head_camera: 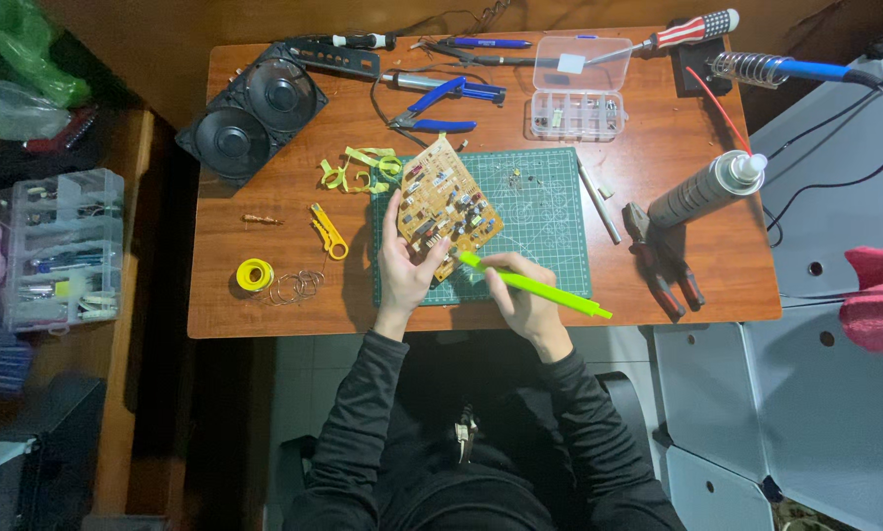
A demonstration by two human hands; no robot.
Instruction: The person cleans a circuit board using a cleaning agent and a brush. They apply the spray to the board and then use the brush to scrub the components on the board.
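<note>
My left hand (403, 267) holds a tan circuit board (446, 206) by its near edge, tilted up over a green cutting mat (550, 221). The board carries several small components. My right hand (525, 290) grips a bright green pen-shaped tool (535, 285). Its tip touches the board's lower edge, close to my left thumb. Both sleeves are black.
On the wooden table (264, 305) lie a double black fan (253, 113), blue-handled pliers (441, 106), a clear parts box (579, 88), a spray can (702, 189), red-handled pliers (663, 265), yellow tape (255, 274), a yellow stripper (328, 231) and a soldering iron (786, 69). A drawer organiser (63, 246) stands at left.
</note>
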